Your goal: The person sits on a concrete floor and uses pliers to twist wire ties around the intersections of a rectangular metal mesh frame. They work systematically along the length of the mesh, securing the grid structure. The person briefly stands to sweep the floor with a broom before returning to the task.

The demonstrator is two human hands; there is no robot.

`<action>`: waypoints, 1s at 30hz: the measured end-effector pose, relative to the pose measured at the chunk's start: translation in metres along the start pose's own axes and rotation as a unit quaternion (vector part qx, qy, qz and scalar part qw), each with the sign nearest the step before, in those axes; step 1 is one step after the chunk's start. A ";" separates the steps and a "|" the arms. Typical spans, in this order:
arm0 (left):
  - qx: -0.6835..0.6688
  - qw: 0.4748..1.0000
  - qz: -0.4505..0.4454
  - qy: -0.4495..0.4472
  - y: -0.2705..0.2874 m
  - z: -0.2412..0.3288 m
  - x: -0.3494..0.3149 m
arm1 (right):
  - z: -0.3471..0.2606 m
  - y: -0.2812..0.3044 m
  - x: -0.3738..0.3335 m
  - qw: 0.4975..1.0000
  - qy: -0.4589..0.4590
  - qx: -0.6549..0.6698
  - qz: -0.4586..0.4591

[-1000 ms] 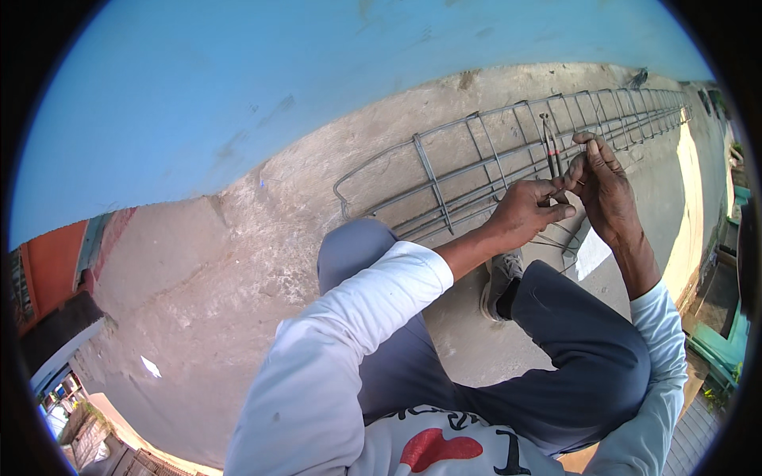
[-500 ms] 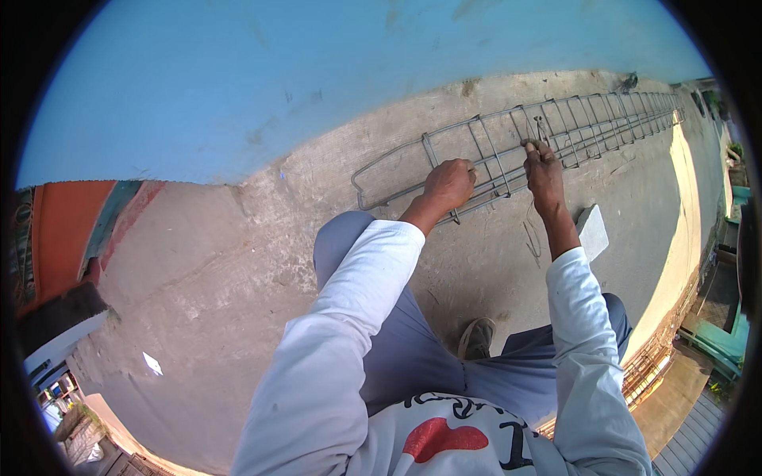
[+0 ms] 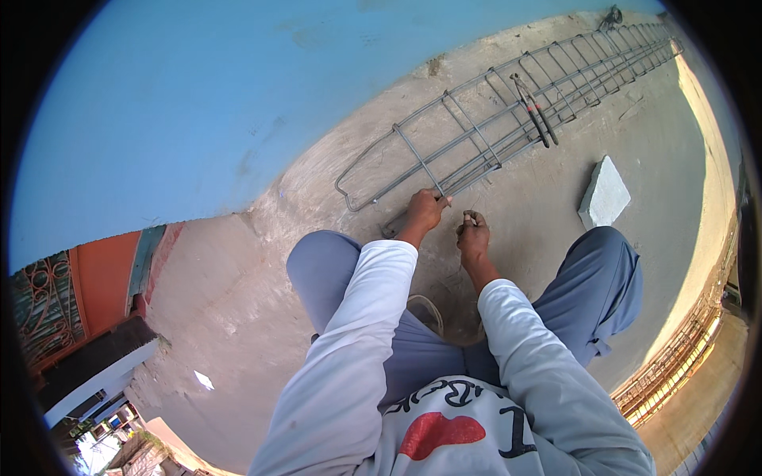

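On concrete floor point(image 3: 238, 293), left hand point(image 3: 426, 211) is apparently steadying rebar cage point(image 3: 475, 129), fingers pinching. Right hand point(image 3: 474, 236), hold unclear, is likely needing closer approach.

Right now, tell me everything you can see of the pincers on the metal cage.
The pincers look metal, with a dark head and two slim handles, red partway along and black toward the ends. The handles sit slightly apart. The tool lies across the metal cage, head toward the blue wall, handle ends away from it. The left hand and right hand are both off the tool.
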State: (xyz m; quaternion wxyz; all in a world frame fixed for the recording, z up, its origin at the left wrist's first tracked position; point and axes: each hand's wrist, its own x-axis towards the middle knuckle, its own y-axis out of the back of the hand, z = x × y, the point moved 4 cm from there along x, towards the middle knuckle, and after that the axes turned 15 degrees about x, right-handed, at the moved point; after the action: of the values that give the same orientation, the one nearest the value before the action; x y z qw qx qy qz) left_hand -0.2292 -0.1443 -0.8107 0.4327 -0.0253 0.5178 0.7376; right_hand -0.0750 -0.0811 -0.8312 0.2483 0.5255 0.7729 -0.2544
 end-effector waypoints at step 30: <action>-0.235 0.969 -0.047 0.067 -0.007 0.003 0.005 | 0.014 -0.013 0.045 0.980 0.053 -0.125 -0.145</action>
State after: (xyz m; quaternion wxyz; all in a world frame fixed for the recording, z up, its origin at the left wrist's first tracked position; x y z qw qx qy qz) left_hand -0.2261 -0.1385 -0.8171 0.4129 -0.1999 0.3562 0.8140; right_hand -0.1000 -0.0640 -0.8692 0.2307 0.3855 0.8788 -0.1607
